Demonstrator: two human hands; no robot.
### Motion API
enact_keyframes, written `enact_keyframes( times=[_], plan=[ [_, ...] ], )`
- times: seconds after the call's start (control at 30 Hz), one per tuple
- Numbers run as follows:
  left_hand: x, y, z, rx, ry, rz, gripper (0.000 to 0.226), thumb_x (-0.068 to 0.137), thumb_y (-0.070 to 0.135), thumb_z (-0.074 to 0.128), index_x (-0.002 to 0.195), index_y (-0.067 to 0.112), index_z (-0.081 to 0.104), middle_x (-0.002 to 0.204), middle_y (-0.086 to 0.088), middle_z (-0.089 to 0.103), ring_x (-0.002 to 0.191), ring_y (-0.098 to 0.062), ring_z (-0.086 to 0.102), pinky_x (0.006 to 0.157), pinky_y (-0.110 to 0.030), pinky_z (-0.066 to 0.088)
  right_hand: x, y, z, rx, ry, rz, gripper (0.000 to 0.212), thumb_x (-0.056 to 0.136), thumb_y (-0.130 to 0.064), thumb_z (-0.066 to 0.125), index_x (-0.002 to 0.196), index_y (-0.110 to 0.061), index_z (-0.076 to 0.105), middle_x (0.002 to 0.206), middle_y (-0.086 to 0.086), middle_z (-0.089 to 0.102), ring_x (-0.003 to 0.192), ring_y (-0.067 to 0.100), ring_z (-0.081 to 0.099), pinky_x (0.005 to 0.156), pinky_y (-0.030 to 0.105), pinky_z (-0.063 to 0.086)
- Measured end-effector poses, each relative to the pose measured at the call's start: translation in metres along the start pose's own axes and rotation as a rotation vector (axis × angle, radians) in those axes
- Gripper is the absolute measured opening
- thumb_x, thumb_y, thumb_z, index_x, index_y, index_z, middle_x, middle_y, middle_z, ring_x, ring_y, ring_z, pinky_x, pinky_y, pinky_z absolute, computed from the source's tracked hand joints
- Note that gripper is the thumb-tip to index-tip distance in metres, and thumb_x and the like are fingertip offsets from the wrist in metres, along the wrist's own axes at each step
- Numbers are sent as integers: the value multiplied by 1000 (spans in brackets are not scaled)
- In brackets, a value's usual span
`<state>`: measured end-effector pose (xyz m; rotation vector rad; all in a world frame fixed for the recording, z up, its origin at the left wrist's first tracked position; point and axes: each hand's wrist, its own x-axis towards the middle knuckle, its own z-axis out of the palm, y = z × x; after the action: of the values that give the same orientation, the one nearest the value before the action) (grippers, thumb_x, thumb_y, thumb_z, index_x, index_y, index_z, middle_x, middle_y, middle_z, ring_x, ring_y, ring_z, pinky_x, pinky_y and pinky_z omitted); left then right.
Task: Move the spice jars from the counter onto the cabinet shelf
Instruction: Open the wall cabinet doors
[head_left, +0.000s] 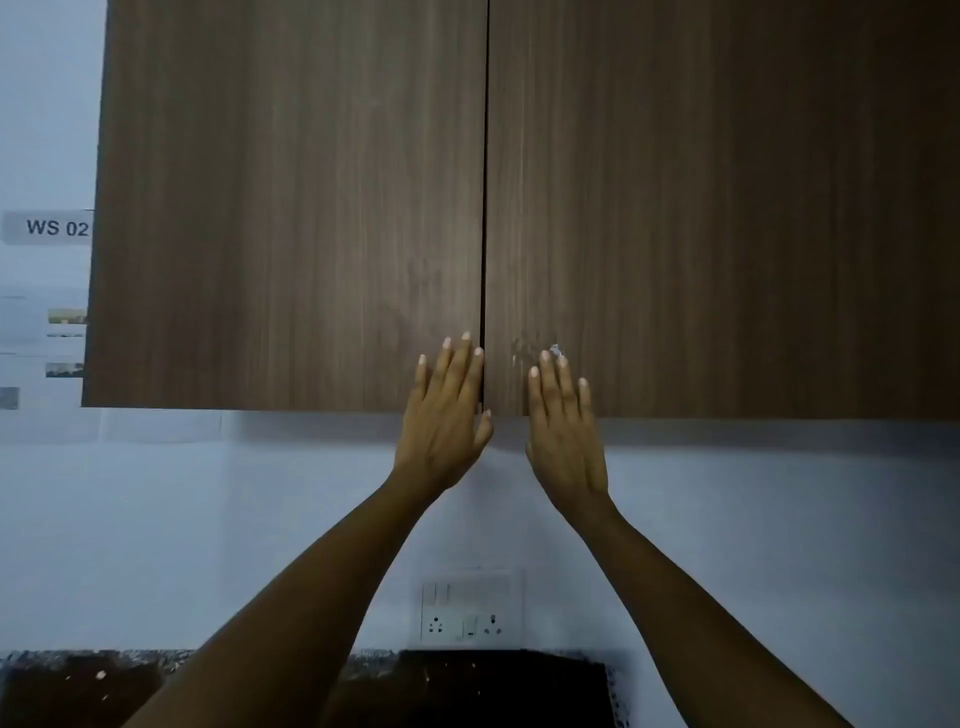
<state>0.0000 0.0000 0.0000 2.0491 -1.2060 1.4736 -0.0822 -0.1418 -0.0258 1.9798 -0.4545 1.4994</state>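
- A label (49, 227) reading WS 02 sits on the wall far to the left of the door seam (484, 208), the dark line where the two cabinet doors meet.
- The left door (285, 208) lies shut, flush up to the seam.
- The left hand (447, 415) is just left of the seam at the door's lower edge. Its fingers are straight and spread against the wood and hold nothing.
- The right hand (563, 431) is just right of the seam in the same pose, flat and empty, low on the right door (727, 208), which is also shut.
- Below the seam, past a socket panel (470, 605), a strip of counter (62, 686) shows between the forearms.
- No spice jars are in view on that strip or in either hand, and the cabinet shelf is hidden behind the doors.
- Progress cannot be read for certain (the doors hide the proof). The flat palms suit pressing the doors, so this is either the closing touch or the moment before opening.
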Motion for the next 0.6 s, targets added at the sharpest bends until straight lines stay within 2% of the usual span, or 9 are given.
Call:
enact_keyframes(
  times=[0.13,0.23,0.43,0.6],
  plan=[
    [9,3,15,84,10,54,69,91,43,22,147,5,13,156,-16,12,144,-28,10,115,-45,5,11,3,15,50,58,-31,75,81,-1,54,145,0,16,153,21,15,142,36,12,113,49,9],
    [11,1,23,98,7,89,67,91,45,18,146,8,5,156,-15,9,145,-27,8,116,-44,2,16,8,22,50,62,-41,80,76,0,64,143,1,19,152,21,20,141,36,16,113,48,14],
    [11,3,26,59,-11,88,68,91,46,15,146,7,6,157,-17,6,145,-27,9,117,-43,4,17,10,23,17,33,-68,90,66,-2,79,140,2,29,147,22,31,137,38,28,105,49,33],
    [9,4,17,30,38,119,65,94,45,19,145,7,6,156,-19,9,143,-29,17,115,-44,11,12,14,10,16,79,-74,83,70,-1,76,139,2,29,146,22,34,135,38,32,101,50,42]
  ],
)
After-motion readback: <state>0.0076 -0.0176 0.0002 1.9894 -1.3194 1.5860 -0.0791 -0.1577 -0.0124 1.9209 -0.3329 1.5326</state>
